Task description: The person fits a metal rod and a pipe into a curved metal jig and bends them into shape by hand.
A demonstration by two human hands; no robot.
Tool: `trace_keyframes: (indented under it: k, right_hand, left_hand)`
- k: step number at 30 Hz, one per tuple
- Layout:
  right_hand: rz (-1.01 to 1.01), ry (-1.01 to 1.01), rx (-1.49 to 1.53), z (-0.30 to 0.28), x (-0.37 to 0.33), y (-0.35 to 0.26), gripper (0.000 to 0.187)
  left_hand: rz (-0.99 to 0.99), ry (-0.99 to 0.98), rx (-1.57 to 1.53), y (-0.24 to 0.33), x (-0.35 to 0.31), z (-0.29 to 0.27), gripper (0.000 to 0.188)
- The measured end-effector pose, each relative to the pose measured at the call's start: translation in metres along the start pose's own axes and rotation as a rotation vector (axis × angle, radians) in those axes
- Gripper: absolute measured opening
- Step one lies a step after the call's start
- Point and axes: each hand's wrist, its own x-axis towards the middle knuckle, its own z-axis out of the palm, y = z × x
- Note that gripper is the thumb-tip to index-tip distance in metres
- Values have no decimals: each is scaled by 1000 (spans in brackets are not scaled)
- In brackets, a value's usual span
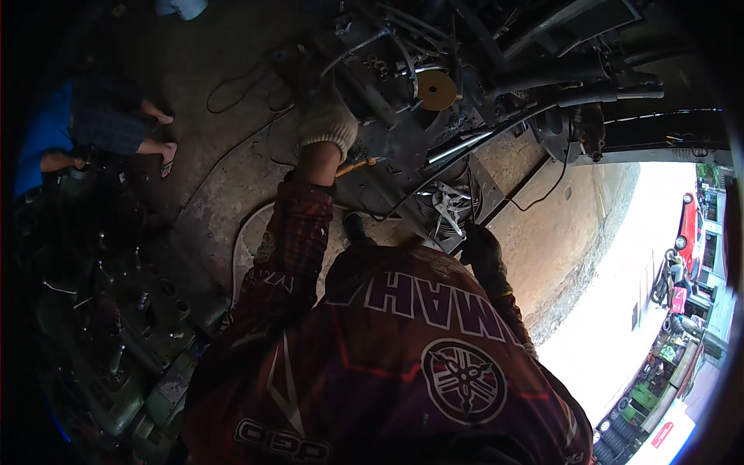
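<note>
My left hand (pixel 328 118), in a pale knitted work glove, stretches forward over a dark, cluttered metal work surface. Its fingers fade into shadow, so what they touch or hold is hidden. By that wrist lies an orange-brown tool handle (pixel 356 166). My right hand (pixel 480 246) looks dark and hangs low at the right, beside a cluster of shiny metal clamps or pliers (pixel 449 208). Its fingers are too dark to read. Beyond, a round tan disc (pixel 435 91) with a centre hole sits among metal rods and small rings (pixel 378 65).
A person in a blue shirt (pixel 54 132) and sandals is at the left. Dark machinery (pixel 116 349) fills the lower left. Cables (pixel 205 182) cross the concrete floor (pixel 225 167). A thick hose (pixel 589 94) runs right. Outside are a red car (pixel 688 225) and a motorbike (pixel 663 277).
</note>
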Motion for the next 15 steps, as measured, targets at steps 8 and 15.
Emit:
trace_keyframes:
  k: [8,15]
  right_hand:
    - [-476,9,-611,8,20,21,48]
    - [-495,27,-664,26,11,26,45]
  left_hand:
    - [-8,-113,111,-5,12,-2,50]
    - [51,-142,147,-13,5,6,41]
